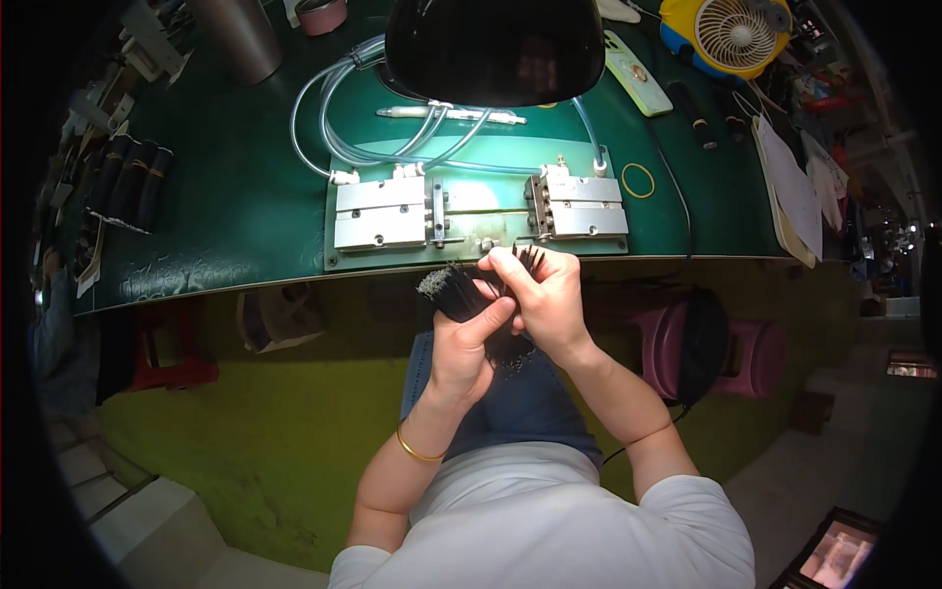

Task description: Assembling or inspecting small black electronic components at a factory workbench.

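Observation:
My left hand (464, 350) is closed around a thick bundle of thin black strands (453, 293), cut ends grey and fanned to the left. Against it, my right hand (547, 302) pinches a few more thin black strands between thumb and fingers; their tips stick up past the knuckles. The hands touch just in front of the table edge. Right beyond them stands a fixture with two silver pneumatic cylinder blocks, a left block (381, 214) and a right block (587, 206), on a pale green plate (481, 157). What the strands are exactly, I cannot tell.
Clear air tubes (329, 108) loop behind the fixture beside a white pen (471, 115). A dark lamp head (496, 49) hangs over the table. A phone (638, 77), a yellow fan (736, 34) and papers (793, 191) are at right; black bundles (130, 177) lie at left.

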Demonstrator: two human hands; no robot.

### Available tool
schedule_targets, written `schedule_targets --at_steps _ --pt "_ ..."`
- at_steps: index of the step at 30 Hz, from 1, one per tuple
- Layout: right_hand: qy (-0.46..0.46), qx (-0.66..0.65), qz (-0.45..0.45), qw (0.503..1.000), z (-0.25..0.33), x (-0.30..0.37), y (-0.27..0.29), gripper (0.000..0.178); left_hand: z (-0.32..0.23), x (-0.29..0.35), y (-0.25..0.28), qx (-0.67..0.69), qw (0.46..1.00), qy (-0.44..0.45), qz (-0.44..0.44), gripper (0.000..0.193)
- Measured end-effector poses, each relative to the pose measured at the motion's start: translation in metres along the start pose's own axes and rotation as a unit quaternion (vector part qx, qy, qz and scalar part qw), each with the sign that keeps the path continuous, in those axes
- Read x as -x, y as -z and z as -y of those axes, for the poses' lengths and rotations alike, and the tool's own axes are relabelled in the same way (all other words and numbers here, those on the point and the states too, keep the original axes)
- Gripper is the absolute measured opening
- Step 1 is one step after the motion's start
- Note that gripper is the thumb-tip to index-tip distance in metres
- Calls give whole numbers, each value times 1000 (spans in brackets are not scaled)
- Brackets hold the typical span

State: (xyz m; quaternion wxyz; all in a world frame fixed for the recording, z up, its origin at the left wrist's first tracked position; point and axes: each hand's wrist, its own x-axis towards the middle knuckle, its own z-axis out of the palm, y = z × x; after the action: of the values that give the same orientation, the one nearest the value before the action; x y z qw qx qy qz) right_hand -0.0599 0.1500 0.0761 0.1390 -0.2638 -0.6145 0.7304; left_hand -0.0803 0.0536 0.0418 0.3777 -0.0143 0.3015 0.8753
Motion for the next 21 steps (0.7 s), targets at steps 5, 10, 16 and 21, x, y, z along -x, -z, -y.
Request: schedule_targets --at_steps 5,10,16,21 --pt "-4 -21 1 1000 -1 -1 0 21 -4 0 -4 -7 1000 9 1 5" --pt "-10 -29 1 1000 1 4 -2 22 -6 2 -2 0 999 34 -29 5" --pt "28 -3 42 999 4 8 -2 20 -9 6 -2 -14 1000 15 5 6" --pt "24 9 10 1000 3 7 -4 19 -5 7 -2 -29 999 -10 -16 7"
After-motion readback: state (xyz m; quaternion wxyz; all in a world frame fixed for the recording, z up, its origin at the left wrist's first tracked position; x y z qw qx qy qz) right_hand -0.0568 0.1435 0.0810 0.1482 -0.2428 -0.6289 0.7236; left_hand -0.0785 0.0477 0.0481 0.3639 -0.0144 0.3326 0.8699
